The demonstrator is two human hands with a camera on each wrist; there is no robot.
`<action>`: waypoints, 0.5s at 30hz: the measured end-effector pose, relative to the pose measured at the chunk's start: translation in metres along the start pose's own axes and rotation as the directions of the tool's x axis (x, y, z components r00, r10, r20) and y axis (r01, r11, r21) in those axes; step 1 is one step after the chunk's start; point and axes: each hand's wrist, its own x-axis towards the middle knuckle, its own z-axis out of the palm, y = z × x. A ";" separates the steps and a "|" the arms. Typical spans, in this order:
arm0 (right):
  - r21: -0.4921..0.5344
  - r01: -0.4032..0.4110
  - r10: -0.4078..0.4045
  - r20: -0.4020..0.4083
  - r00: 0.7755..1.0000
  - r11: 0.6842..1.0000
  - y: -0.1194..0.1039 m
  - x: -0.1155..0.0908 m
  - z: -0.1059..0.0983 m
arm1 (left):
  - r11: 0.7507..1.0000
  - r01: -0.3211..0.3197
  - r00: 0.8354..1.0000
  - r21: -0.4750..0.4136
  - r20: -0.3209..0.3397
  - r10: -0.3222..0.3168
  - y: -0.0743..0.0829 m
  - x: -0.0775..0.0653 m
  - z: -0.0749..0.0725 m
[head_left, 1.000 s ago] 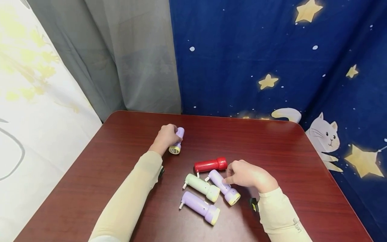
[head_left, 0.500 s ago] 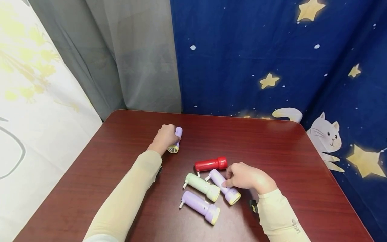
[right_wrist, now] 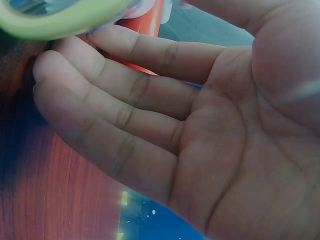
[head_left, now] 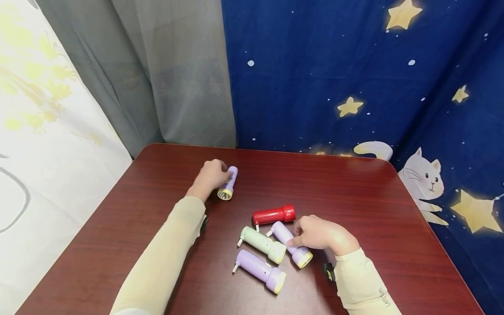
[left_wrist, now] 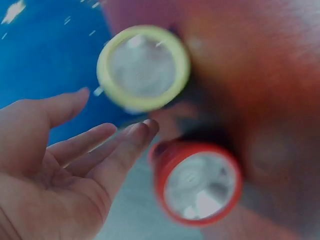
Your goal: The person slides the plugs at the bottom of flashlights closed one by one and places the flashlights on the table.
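Observation:
At the far left of the table, my left hand (head_left: 212,173) hovers beside a purple flashlight (head_left: 232,174) with a yellow rim. In the left wrist view, its fingers are loosely spread, holding nothing, near that flashlight's lens (left_wrist: 144,67). A red flashlight (left_wrist: 200,185) also shows there, apparently hidden behind the hand in the head view. My right hand (head_left: 320,233) has its thumb across another purple flashlight (head_left: 281,231) and its fingers along the far side, holding the barrel on the table. The right wrist view shows the yellow rim (right_wrist: 75,22) by the fingertips.
Close to the right hand lie a red flashlight (head_left: 273,215), a light green one (head_left: 261,243) and another purple one (head_left: 260,270), with white plugs sticking out. The brown table (head_left: 118,245) ends at grey and blue curtains (head_left: 299,78).
My left hand has let go of the far purple flashlight and drawn slightly left, uncovering more of its barrel. My right hand has barely shifted, its thumb settling further onto its flashlight.

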 end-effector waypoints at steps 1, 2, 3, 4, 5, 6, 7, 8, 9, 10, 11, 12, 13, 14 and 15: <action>0.003 0.000 0.000 0.000 1.000 1.000 0.000 0.000 0.000 | 1.000 0.004 1.000 -0.025 -0.019 -0.004 -0.001 0.000 -0.005; 0.005 0.002 -0.002 0.000 1.000 1.000 0.000 0.000 0.000 | 0.999 0.005 0.999 -0.053 -0.045 -0.007 -0.002 0.000 -0.010; 0.005 0.003 -0.003 -0.003 1.000 1.000 0.000 0.000 0.000 | 0.996 0.007 0.998 -0.084 -0.064 -0.013 -0.004 0.000 -0.015; 0.003 0.005 -0.005 -0.006 1.000 1.000 0.000 0.000 0.000 | 0.994 0.005 0.997 -0.107 -0.079 -0.014 -0.005 0.000 -0.019; 0.000 0.006 -0.006 -0.008 1.000 1.000 0.000 0.001 0.000 | 0.992 0.003 0.996 -0.127 -0.088 -0.014 -0.007 0.001 -0.023; -0.005 0.008 -0.008 -0.012 1.000 1.000 0.000 0.001 0.001 | 0.990 0.002 0.996 -0.138 -0.091 -0.015 -0.008 0.001 -0.026; -0.009 0.010 -0.010 -0.015 1.000 1.000 0.000 0.001 0.001 | 0.989 0.002 0.996 -0.148 -0.092 -0.015 -0.010 0.001 -0.029; -0.013 0.012 -0.012 -0.016 1.000 1.000 0.000 0.002 0.001 | 0.988 0.000 0.996 -0.153 -0.092 -0.014 -0.011 0.001 -0.030; -0.016 0.012 -0.012 -0.017 1.000 1.000 0.000 0.002 0.002 | 0.988 0.000 0.995 -0.155 -0.094 -0.014 -0.011 0.001 -0.031; -0.019 0.012 -0.013 -0.018 1.000 1.000 0.000 0.002 0.002 | 0.988 -0.002 0.995 -0.153 -0.098 -0.013 -0.012 0.000 -0.031; -0.020 0.012 -0.013 -0.019 1.000 1.000 0.000 0.002 0.003 | 0.989 -0.006 0.994 -0.148 -0.106 -0.010 -0.012 0.000 -0.030; -0.022 0.013 -0.013 -0.020 1.000 1.000 0.000 0.002 0.004 | 0.991 -0.010 0.994 -0.137 -0.111 -0.005 -0.011 -0.002 -0.028; -0.023 0.011 -0.011 -0.020 1.000 1.000 -0.001 0.002 0.004 | 0.993 -0.017 0.994 -0.118 -0.112 0.004 -0.010 -0.003 -0.026; -0.023 0.007 -0.008 -0.019 1.000 1.000 -0.001 0.002 0.005 | 0.995 -0.026 0.995 -0.092 -0.103 0.017 -0.009 -0.004 -0.023; -0.022 0.004 -0.005 -0.018 1.000 1.000 -0.001 0.002 0.006 | 0.997 -0.030 0.996 -0.069 -0.084 0.024 -0.007 -0.006 -0.020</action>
